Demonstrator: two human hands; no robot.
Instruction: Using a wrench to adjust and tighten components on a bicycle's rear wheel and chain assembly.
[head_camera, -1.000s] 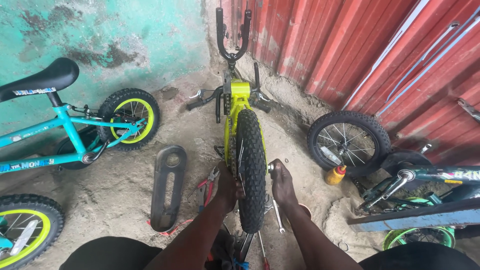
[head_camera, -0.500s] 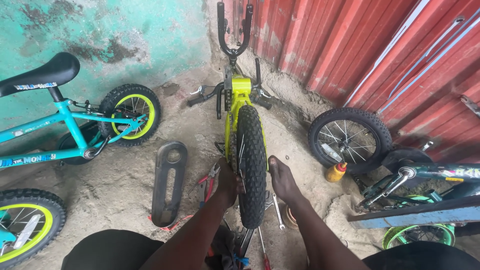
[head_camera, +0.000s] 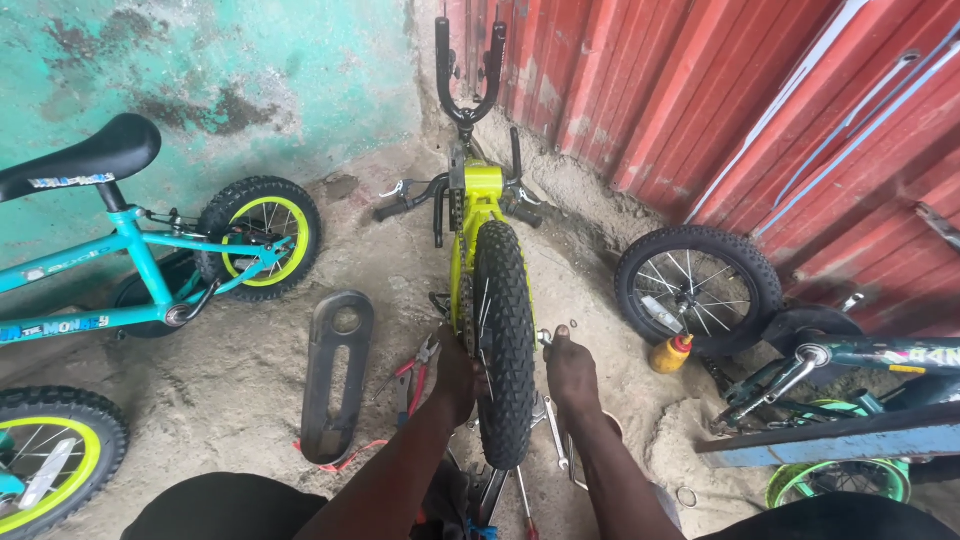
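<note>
A small yellow-green bicycle (head_camera: 478, 195) stands upside down in front of me, its black knobbly rear wheel (head_camera: 503, 345) pointing at me and its empty black fork (head_camera: 468, 70) sticking up at the far end. My left hand (head_camera: 455, 375) is pressed against the left side of the wheel near the chain and hub. My right hand (head_camera: 570, 368) is on the right side at the axle, fingers curled; what they grip is hidden. Spanners (head_camera: 555, 435) lie on the ground under my right arm.
A teal bicycle (head_camera: 140, 270) with a black saddle stands at the left. A black chain guard (head_camera: 335, 375) and red-handled pliers (head_camera: 413, 375) lie on the sandy floor. A loose wheel (head_camera: 697, 288), a yellow oil bottle (head_camera: 670, 353) and another bicycle (head_camera: 850, 390) sit by the red corrugated wall.
Both hands stay at the rear wheel's axle; my right hand has shifted slightly toward the wheel. The view has tilted a little.
</note>
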